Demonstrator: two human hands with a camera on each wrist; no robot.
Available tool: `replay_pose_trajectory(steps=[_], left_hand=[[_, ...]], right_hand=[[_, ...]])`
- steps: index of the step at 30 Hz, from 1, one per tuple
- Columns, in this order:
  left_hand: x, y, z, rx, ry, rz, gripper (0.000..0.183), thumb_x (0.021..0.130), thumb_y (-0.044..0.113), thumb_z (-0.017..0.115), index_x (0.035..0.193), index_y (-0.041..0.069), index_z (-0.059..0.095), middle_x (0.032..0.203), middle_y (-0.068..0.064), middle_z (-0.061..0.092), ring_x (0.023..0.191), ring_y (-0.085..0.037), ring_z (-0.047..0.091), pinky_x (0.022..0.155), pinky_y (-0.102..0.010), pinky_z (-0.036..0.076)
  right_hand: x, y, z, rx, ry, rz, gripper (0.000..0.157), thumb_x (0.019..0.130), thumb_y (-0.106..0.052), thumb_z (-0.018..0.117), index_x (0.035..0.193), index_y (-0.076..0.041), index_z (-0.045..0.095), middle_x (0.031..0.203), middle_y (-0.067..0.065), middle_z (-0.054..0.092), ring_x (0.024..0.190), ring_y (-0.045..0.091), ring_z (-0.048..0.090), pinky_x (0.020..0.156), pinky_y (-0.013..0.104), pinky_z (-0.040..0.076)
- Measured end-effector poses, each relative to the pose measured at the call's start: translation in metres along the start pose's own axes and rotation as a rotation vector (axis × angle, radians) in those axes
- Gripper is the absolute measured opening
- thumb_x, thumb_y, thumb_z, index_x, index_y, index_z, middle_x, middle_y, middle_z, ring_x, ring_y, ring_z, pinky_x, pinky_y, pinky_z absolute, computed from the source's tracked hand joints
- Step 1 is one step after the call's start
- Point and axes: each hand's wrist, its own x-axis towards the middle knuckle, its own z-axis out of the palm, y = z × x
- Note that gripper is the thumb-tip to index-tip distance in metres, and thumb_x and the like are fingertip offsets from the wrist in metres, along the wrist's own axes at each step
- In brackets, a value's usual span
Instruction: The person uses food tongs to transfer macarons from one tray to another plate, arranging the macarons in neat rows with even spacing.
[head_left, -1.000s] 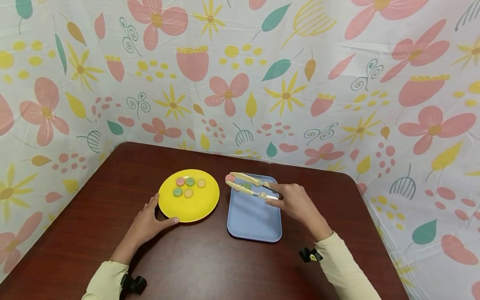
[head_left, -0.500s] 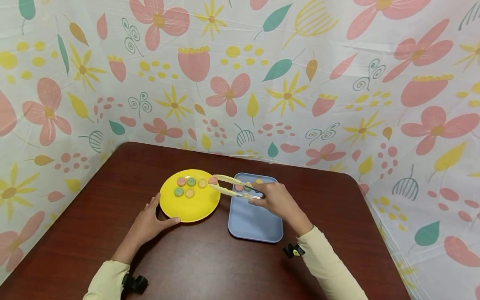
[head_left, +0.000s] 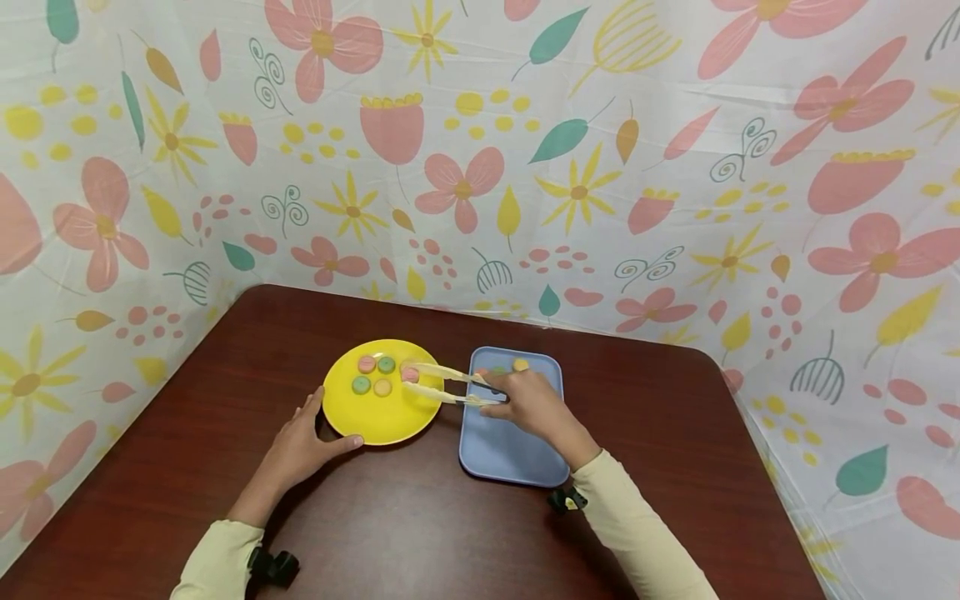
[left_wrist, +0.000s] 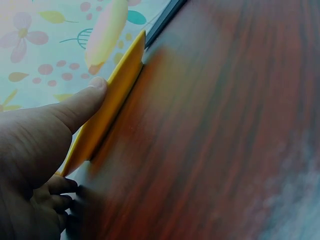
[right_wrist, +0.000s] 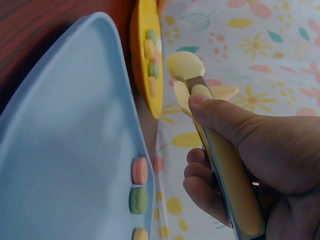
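Observation:
My right hand (head_left: 531, 406) grips a pair of tongs (head_left: 442, 396) with pale tips. Between those tips, over the right part of the yellow plate (head_left: 382, 423), is a pink macaron (head_left: 410, 375); whether it touches the plate is hard to tell. On the plate sit several macarons, among them a pink one (head_left: 367, 364), two green ones and a beige one (head_left: 382, 387). My left hand (head_left: 298, 446) holds the plate's near left rim, its thumb (left_wrist: 92, 95) along the edge in the left wrist view.
A blue tray (head_left: 513, 454) lies right of the plate, under my right hand. Along its far end are macarons, including a pink one (right_wrist: 140, 171), a green one (right_wrist: 138, 200) and a yellow one (head_left: 521, 365). A floral cloth (head_left: 480, 167) hangs behind the dark wooden table (head_left: 405, 525).
My right hand has carried the tongs and the pink macaron leftward, from above the blue tray to over the yellow plate. My left hand stays at the plate's rim.

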Motion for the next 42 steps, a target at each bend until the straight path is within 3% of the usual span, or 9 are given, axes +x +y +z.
replay_pose_trajectory(steps=[4, 8, 14, 24, 32, 37, 42], left_hand=[[0.000, 0.000, 0.000, -0.003, 0.001, 0.000, 0.130, 0.078, 0.066, 0.079, 0.163, 0.000, 0.006, 0.164, -0.034, 0.014, 0.148, -0.060, 0.014, 0.113, -0.075, 0.021], [0.000, 0.000, 0.000, -0.007, 0.001, -0.001, 0.131, 0.078, 0.067, 0.079, 0.163, 0.000, 0.006, 0.165, -0.034, 0.013, 0.148, -0.061, 0.013, 0.113, -0.075, 0.021], [0.001, 0.000, 0.001, -0.010, 0.000, 0.000, 0.131, 0.078, 0.067, 0.079, 0.163, -0.001, 0.006, 0.165, -0.033, 0.014, 0.148, -0.060, 0.013, 0.114, -0.074, 0.021], [0.001, 0.001, 0.000, -0.010, -0.005, -0.008, 0.132, 0.078, 0.068, 0.078, 0.163, -0.001, 0.005, 0.165, -0.033, 0.013, 0.148, -0.060, 0.012, 0.114, -0.074, 0.021], [0.000, 0.002, -0.001, -0.016, -0.008, -0.007, 0.132, 0.078, 0.067, 0.079, 0.163, -0.001, 0.005, 0.165, -0.034, 0.013, 0.148, -0.061, 0.012, 0.114, -0.074, 0.020], [0.000, 0.002, -0.001, -0.014, -0.005, 0.000, 0.132, 0.078, 0.067, 0.078, 0.163, -0.001, 0.005, 0.165, -0.034, 0.013, 0.147, -0.061, 0.013, 0.113, -0.075, 0.021], [0.000, 0.002, -0.001, -0.014, -0.002, 0.005, 0.131, 0.078, 0.066, 0.079, 0.163, -0.001, 0.005, 0.165, -0.034, 0.013, 0.147, -0.062, 0.013, 0.113, -0.075, 0.021]], right_hand=[[0.003, 0.000, 0.006, -0.012, -0.014, 0.001, 0.049, 0.083, -0.033, 0.087, 0.124, -0.009, 0.075, 0.087, 0.002, 0.074, 0.061, 0.012, 0.053, 0.057, 0.030, 0.046], [0.006, -0.001, 0.011, -0.007, -0.032, -0.005, 0.039, 0.083, -0.034, 0.087, 0.112, -0.010, 0.078, 0.069, -0.006, 0.056, 0.057, 0.009, 0.046, 0.056, 0.029, 0.042], [0.008, -0.003, 0.015, -0.024, -0.032, -0.016, 0.038, 0.081, -0.033, 0.088, 0.108, -0.009, 0.077, 0.066, -0.007, 0.050, 0.058, 0.010, 0.045, 0.055, 0.029, 0.041], [0.005, -0.003, 0.013, -0.031, -0.043, -0.006, 0.044, 0.080, -0.035, 0.088, 0.113, -0.009, 0.077, 0.068, -0.007, 0.045, 0.058, 0.010, 0.042, 0.054, 0.028, 0.038], [-0.004, 0.002, -0.007, 0.010, -0.091, 0.071, 0.056, 0.086, -0.034, 0.084, 0.135, -0.010, 0.069, 0.078, 0.000, 0.067, 0.059, 0.009, 0.047, 0.055, 0.028, 0.042], [-0.011, 0.008, -0.026, 0.012, -0.076, 0.087, 0.053, 0.086, -0.033, 0.084, 0.132, -0.010, 0.071, 0.074, -0.003, 0.063, 0.060, 0.009, 0.047, 0.054, 0.025, 0.040], [-0.021, 0.017, -0.041, 0.006, -0.069, 0.131, 0.056, 0.086, -0.033, 0.084, 0.132, -0.004, 0.069, 0.073, 0.001, 0.067, 0.057, 0.009, 0.047, 0.053, 0.026, 0.039]])
